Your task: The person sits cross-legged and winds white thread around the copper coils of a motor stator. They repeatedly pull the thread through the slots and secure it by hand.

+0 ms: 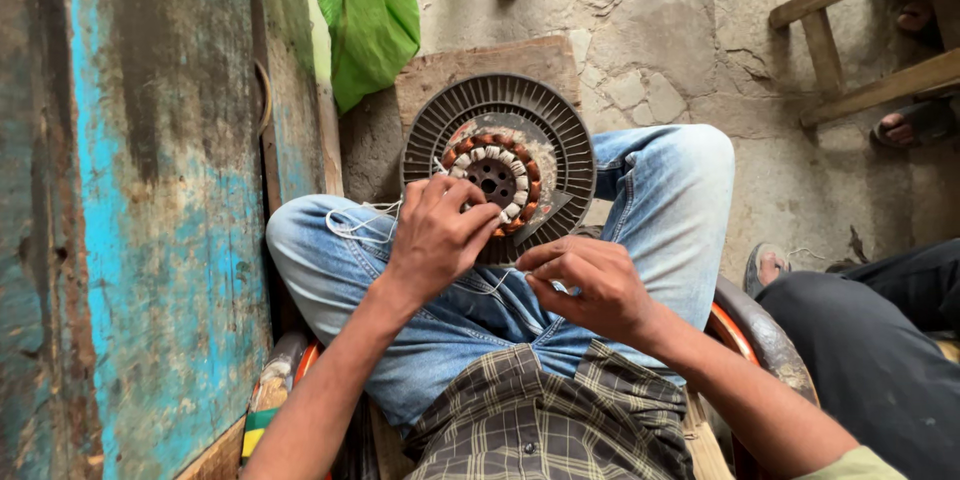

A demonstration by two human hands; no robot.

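Note:
A round grey ribbed motor housing (560, 130) rests against my knees, with a ring of copper windings (528, 172) bound in white around a dark hub. My left hand (435, 235) lies on the winding ring's near edge, fingers curled on it. My right hand (590, 285) sits just below the housing, fingertips pinched on a thin white string (497, 285). More loose white string (355, 223) hangs over my left knee.
A worn blue painted door (150, 190) fills the left side. A green plastic bag (368, 15) hangs at the top. A wooden bench (870, 35) stands top right; other people's sandalled feet (905, 125) and a dark trouser leg (880, 330) are on the cracked concrete floor.

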